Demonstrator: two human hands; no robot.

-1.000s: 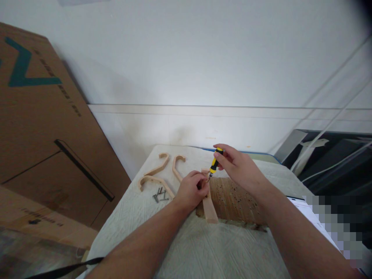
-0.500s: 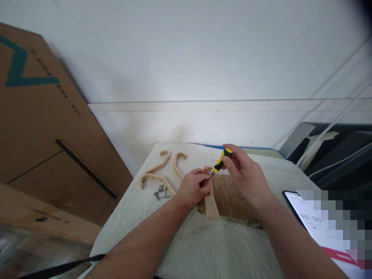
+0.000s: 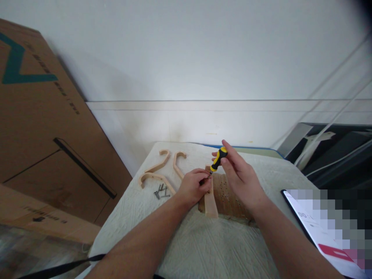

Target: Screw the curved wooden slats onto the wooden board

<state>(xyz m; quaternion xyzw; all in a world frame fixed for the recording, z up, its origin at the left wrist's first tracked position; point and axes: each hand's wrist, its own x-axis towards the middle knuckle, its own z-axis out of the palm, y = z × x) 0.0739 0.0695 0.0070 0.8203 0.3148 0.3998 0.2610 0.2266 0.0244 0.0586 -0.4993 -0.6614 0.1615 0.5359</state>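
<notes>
My right hand grips a short yellow-and-black screwdriver, its tip pointing down-left at the top of a pale wooden strip. My left hand pinches something small at that tip and rests against the strip; whether it is a screw is hidden by the fingers. The strip lies on a brown perforated board. To the left lie three curved wooden hooks and a small pile of dark screws.
Everything sits on a white cloth-covered table. A large cardboard box leans at the left. A phone with a lit screen lies at the right edge. A black strap hangs at the lower left.
My right hand shifted slightly on the screwdriver handle, which tilted more upright, the fingers opening out. The left hand stayed at the strip. The view drifted a little.
</notes>
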